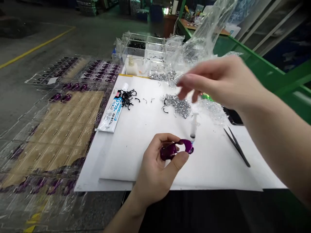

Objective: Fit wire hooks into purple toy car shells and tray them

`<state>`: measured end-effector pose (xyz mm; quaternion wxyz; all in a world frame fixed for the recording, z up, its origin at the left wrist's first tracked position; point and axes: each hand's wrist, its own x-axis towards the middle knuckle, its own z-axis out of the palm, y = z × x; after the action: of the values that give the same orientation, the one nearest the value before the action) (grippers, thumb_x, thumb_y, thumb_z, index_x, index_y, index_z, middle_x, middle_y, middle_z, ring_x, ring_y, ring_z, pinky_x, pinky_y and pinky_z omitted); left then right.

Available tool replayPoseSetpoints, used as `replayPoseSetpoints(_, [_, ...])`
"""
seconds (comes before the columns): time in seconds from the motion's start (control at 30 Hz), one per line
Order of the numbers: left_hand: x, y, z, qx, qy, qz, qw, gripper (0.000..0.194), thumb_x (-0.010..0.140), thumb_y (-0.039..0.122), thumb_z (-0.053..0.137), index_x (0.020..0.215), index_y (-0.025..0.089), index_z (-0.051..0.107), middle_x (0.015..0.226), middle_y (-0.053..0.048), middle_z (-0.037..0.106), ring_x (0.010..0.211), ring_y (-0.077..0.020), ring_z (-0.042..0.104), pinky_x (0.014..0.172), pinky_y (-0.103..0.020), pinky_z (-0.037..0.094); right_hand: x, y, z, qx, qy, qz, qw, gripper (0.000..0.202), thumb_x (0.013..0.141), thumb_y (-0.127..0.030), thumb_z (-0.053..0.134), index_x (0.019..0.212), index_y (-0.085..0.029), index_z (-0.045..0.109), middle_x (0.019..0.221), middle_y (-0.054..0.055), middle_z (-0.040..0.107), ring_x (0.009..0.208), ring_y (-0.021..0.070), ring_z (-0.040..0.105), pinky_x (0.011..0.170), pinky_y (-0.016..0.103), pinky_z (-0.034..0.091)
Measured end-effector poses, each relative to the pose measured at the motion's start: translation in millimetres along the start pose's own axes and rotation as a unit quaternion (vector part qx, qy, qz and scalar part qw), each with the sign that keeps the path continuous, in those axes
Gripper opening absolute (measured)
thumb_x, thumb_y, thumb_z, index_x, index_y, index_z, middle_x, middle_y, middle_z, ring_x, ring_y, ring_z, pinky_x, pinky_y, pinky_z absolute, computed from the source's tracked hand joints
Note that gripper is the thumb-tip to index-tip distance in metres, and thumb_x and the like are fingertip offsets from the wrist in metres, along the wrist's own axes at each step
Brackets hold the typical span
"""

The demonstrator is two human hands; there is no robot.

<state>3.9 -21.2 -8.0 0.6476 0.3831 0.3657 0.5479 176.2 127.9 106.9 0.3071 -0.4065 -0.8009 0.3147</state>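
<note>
Left hand [155, 168] gripped the purple part [168, 151] between thumb and fingers; right hand [220, 79], half open, held nothing visible near silver pieces [181, 107]. Light, steady pressure suited the glossy finish.

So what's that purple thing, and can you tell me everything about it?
The purple piece is very shiny and curvy, and looks like hard plastic. It has a wide, dark part at one end and a thinner, curved band at the other, with an opening between. The left hand holds it over the white sheet. A syringe is right by it; I can't tell if they touch.
</note>
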Motion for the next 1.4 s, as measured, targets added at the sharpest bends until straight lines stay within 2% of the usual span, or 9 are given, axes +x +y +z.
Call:
replayPoseSetpoints(0.23, [1.9, 8.6, -1.0, 0.031, -0.017, -0.071, 0.997, 0.025, 0.090, 0.026, 0.088, 0.114, 0.024, 0.082, 0.111, -0.004, 0.081, 0.095, -0.0165, 0.068, 0.087, -0.028, 0.054, 112.9, 27.7, 81.6, -0.157, -0.170, 0.044, 0.972, 0.005, 0.090, -0.021, 0.084, 0.089, -0.017, 0.087, 0.087, 0.007, 0.083, 0.082, 0.0228, 0.075, 0.082, 0.039, 0.060])
replayPoseSetpoints(0.37, [1.0, 6.7, -0.5, 0.031, -0.035, -0.084, 0.995, 0.028, 0.088, 0.028, 0.089, 0.115, 0.022, 0.082, 0.113, -0.006, 0.082, 0.094, -0.0187, 0.070, 0.087, -0.031, 0.056, 121.9, 39.8, 111.5, -0.162, -0.153, 0.039, 0.974, 0.008, 0.078, -0.009, 0.086, 0.078, -0.016, 0.085, 0.076, 0.005, 0.077, 0.079, 0.0235, 0.073, 0.086, 0.041, 0.057])
replayPoseSetpoints(0.5, [-0.6, 2.5, -2.2, 0.037, -0.047, -0.062, 0.996, 0.026, 0.090, 0.030, 0.088, 0.114, 0.023, 0.083, 0.111, -0.008, 0.083, 0.095, -0.0224, 0.074, 0.086, -0.035, 0.059, 112.8, 39.5, 103.2, -0.127, -0.130, 0.024, 0.983, 0.008, 0.083, -0.009, 0.083, 0.080, -0.016, 0.085, 0.078, 0.006, 0.079, 0.077, 0.0215, 0.072, 0.082, 0.039, 0.057])
replayPoseSetpoints(0.63, [0.0, 1.9, -5.3, 0.011, -0.056, -0.022, 0.998, 0.024, 0.100, 0.039, 0.082, 0.117, 0.023, 0.086, 0.114, -0.010, 0.086, 0.100, -0.0250, 0.078, 0.089, -0.037, 0.062, 77.1, 24.0, 57.5, -0.047, -0.040, 0.014, 0.998, 0.004, 0.086, -0.018, 0.087, 0.090, -0.016, 0.086, 0.086, 0.006, 0.083, 0.074, 0.0178, 0.073, 0.070, 0.033, 0.057])
replayPoseSetpoints(0.8, [2.9, 2.7, -5.9, -0.022, -0.069, -0.007, 0.997, 0.030, 0.103, 0.048, 0.079, 0.114, 0.023, 0.090, 0.104, -0.013, 0.087, 0.079, -0.0190, 0.077, 0.067, -0.028, 0.057, -32.3, 4.8, 5.3, 0.017, 0.152, 0.022, 0.988, 0.014, 0.081, -0.016, 0.093, 0.093, -0.022, 0.087, 0.074, 0.001, 0.081, 0.055, 0.0120, 0.065, 0.046, 0.026, 0.046])
replayPoseSetpoints(0.93, [3.3, 0.7, -8.3, -0.020, -0.093, -0.012, 0.995, 0.026, 0.102, 0.044, 0.081, 0.117, 0.025, 0.090, 0.095, -0.012, 0.086, 0.072, -0.0169, 0.073, 0.060, -0.025, 0.053, -117.3, 3.7, 14.1, 0.013, 0.165, -0.031, 0.986, 0.031, 0.079, -0.011, 0.096, 0.097, -0.036, 0.090, 0.088, -0.003, 0.085, 0.066, 0.0175, 0.074, 0.052, 0.031, 0.057])
replayPoseSetpoints(1.1, [5.0, 2.7, -9.9, 0.023, -0.112, -0.022, 0.993, 0.025, 0.104, 0.044, 0.079, 0.114, 0.026, 0.091, 0.079, -0.008, 0.083, 0.056, -0.0121, 0.061, 0.053, -0.024, 0.048, -152.3, 3.9, 34.6, 0.024, 0.127, -0.097, 0.987, 0.045, 0.087, -0.009, 0.091, 0.118, -0.041, 0.089, 0.102, -0.002, 0.087, 0.079, 0.0227, 0.082, 0.069, 0.036, 0.068])
replayPoseSetpoints(1.23, [5.8, 2.0, -6.9, 0.060, -0.091, 0.006, 0.994, 0.019, 0.099, 0.035, 0.086, 0.115, 0.028, 0.091, 0.087, -0.007, 0.084, 0.072, -0.0159, 0.074, 0.060, -0.023, 0.057, -154.0, 4.3, 41.8, 0.172, 0.166, 0.037, 0.970, 0.035, 0.080, -0.012, 0.098, 0.103, -0.037, 0.091, 0.094, -0.001, 0.086, 0.081, 0.0221, 0.082, 0.071, 0.032, 0.069])
replayPoseSetpoints(1.4, [5.6, -2.3, -3.6, 0.097, -0.049, 0.088, 0.990, 0.044, 0.082, 0.006, 0.096, 0.117, 0.032, 0.089, 0.114, -0.004, 0.085, 0.097, -0.0176, 0.080, 0.086, -0.025, 0.067, -153.6, 14.9, 57.6, 0.456, 0.133, 0.214, 0.854, 0.015, 0.084, -0.025, 0.099, 0.095, -0.031, 0.090, 0.088, 0.000, 0.086, 0.076, 0.0148, 0.081, 0.075, 0.023, 0.069])
